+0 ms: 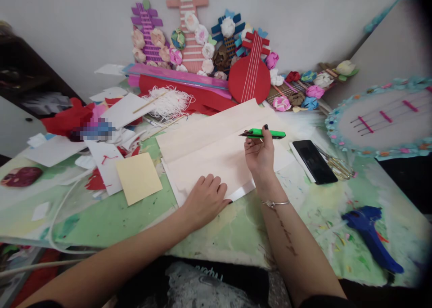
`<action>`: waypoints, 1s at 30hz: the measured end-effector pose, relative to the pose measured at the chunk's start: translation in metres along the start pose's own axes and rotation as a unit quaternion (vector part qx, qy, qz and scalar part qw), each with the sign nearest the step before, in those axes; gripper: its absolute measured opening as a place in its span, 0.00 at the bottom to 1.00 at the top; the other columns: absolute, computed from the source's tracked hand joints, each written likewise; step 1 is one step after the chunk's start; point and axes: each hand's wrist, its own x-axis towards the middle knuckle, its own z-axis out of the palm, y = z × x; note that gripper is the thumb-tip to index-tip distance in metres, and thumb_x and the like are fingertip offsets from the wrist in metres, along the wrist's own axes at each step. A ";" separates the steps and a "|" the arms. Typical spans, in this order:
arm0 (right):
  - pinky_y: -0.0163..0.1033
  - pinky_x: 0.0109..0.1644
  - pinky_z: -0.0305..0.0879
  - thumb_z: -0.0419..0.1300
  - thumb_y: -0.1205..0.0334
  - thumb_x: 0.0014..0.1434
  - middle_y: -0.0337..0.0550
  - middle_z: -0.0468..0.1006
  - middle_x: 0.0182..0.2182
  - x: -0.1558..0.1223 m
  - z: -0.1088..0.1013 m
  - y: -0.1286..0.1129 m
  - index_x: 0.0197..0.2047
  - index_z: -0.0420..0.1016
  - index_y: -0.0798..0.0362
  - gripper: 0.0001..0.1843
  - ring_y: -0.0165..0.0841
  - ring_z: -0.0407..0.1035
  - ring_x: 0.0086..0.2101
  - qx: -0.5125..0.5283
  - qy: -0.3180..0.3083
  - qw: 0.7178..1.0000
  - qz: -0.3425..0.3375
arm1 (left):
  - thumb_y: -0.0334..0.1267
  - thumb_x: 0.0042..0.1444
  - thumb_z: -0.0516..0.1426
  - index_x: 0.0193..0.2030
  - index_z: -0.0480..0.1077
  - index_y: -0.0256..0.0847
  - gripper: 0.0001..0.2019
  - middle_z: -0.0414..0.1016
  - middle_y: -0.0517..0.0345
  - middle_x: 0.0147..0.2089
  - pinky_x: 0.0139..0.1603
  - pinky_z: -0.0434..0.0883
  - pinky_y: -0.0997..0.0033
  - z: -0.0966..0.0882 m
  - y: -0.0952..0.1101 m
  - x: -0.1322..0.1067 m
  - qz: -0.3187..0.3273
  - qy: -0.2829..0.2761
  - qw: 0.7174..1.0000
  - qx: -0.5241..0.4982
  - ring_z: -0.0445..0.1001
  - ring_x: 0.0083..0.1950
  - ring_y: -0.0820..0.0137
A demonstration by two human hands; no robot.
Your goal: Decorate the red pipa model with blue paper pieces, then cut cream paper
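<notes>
My right hand (260, 157) grips a green utility knife (266, 133) between thumb and fingers, above the cream sheet of paper (202, 139). The knife's dark blade end points left. My left hand (206, 200) rests on the front part of the sheet, its fingers loosely bent and apart from any tool. A crease or edge runs across the sheet, and a glossy white sheet (243, 191) shows under its front edge.
A black phone (315, 161), scissors (339, 165) and a blue glue gun (371, 236) lie to the right. On the left are a yellow square pad (139, 178), paper scraps and white string (168, 102). Decorated paper instruments, including a red one (249, 79), line the back.
</notes>
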 end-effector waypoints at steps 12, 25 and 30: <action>0.30 0.27 0.66 0.63 0.56 0.52 0.34 0.76 0.22 0.000 0.001 -0.001 0.28 0.70 0.53 0.10 0.23 0.67 0.20 -0.036 0.020 0.999 -0.009 | 0.32 0.65 0.47 0.33 0.62 0.38 0.08 0.66 0.55 0.29 0.30 0.60 0.64 0.013 -0.018 0.006 0.133 -0.014 0.991 -0.014 0.66 0.32 0.64; 0.29 0.27 0.66 0.65 0.59 0.51 0.35 0.78 0.24 0.001 -0.001 -0.001 0.30 0.71 0.53 0.08 0.22 0.68 0.22 -0.028 -0.003 1.000 -0.011 | 0.40 0.68 0.43 0.34 0.61 0.38 0.14 0.68 0.55 0.28 0.30 0.61 0.67 0.017 -0.027 0.010 0.121 -0.021 0.991 -0.047 0.68 0.31 0.66; 0.30 0.28 0.66 0.65 0.60 0.50 0.37 0.77 0.25 0.001 -0.001 -0.001 0.30 0.71 0.53 0.07 0.23 0.68 0.23 -0.033 0.007 0.999 -0.016 | 0.42 0.68 0.43 0.34 0.62 0.38 0.15 0.68 0.55 0.28 0.31 0.60 0.67 0.017 -0.029 0.007 0.115 -0.006 0.991 -0.064 0.67 0.31 0.66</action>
